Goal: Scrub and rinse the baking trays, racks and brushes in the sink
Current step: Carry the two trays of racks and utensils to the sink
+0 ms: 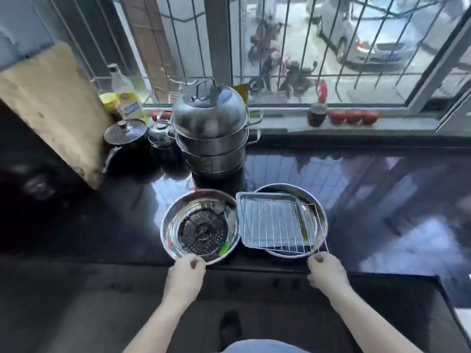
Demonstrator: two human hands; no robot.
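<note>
Far left on the glossy black countertop point(356, 189): a worn tan cutting board point(51, 108) leaning upright, then a black pot with a glass lid point(126, 138), a small steel kettle point(160, 135) and a tall stacked stainless steamer point(212, 133). Nearer the front edge, a round stainless basin point(173, 225) holding a perforated steamer plate point(202, 231) and a green-handled brush point(224, 248); left hand point(184, 276) just below it, fingers curled over the near rim. Right beside it, touching, a second round steel basin point(319, 207) carrying a rectangular metal baking tray point(240, 220) with a wire rack point(275, 224) laid across. Right hand point(327, 272) at that rack's near corner, fingertips pinched on the wire.
</note>
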